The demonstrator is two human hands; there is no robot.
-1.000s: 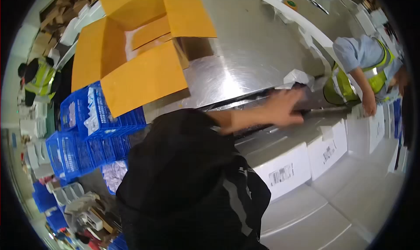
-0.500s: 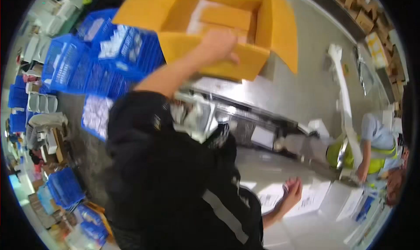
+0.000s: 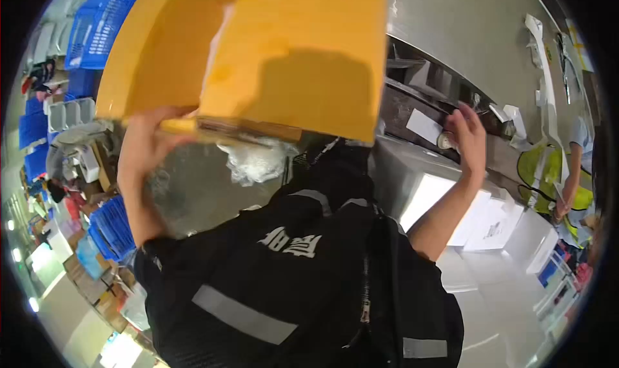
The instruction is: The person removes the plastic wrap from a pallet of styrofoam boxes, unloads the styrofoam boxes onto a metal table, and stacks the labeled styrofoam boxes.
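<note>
- At the far left we see a blue crate (image 3: 100,29), beside the cardboard box.
- Our left hand (image 3: 147,142) grasps the lower left edge of the cardboard box (image 3: 271,39), fingers partly hidden by it.
- The box fills our upper view, in front of us, flaps spread; just below it shows clear plastic wrap (image 3: 255,164).
- Our right hand (image 3: 469,139) is raised, away from the box, fingers loosely bent and released; whether they touch the small roll (image 3: 445,140) we cannot tell.
- Rightmost, we see a co-worker's yellow vest (image 3: 540,174).
</note>
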